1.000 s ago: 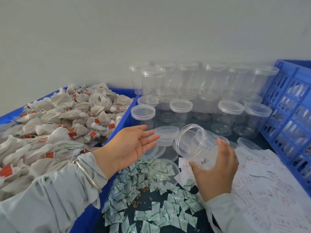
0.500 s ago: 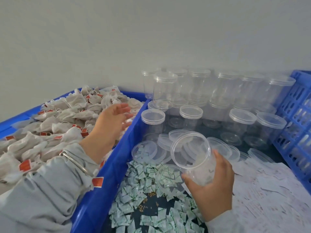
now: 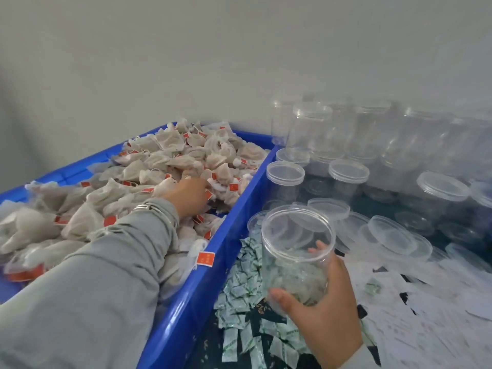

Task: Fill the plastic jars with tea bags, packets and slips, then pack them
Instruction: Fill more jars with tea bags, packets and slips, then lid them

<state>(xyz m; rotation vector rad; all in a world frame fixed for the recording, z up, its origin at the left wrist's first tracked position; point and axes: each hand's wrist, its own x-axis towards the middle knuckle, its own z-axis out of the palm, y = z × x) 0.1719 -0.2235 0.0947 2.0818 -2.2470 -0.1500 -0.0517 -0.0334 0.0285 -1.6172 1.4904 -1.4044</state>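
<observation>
In the blue crate (image 3: 226,262) the left hand (image 3: 186,194) digs among tea bags (image 3: 165,161), its grip hidden; the right hand (image 3: 323,312) clasps an open jar (image 3: 295,251).

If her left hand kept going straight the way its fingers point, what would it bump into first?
The left hand already reaches into the heap of tea bags in the blue crate, its fingertips down among them. So more tea bags come first, probably then the crate's far wall, though depth is hard to judge.
</observation>
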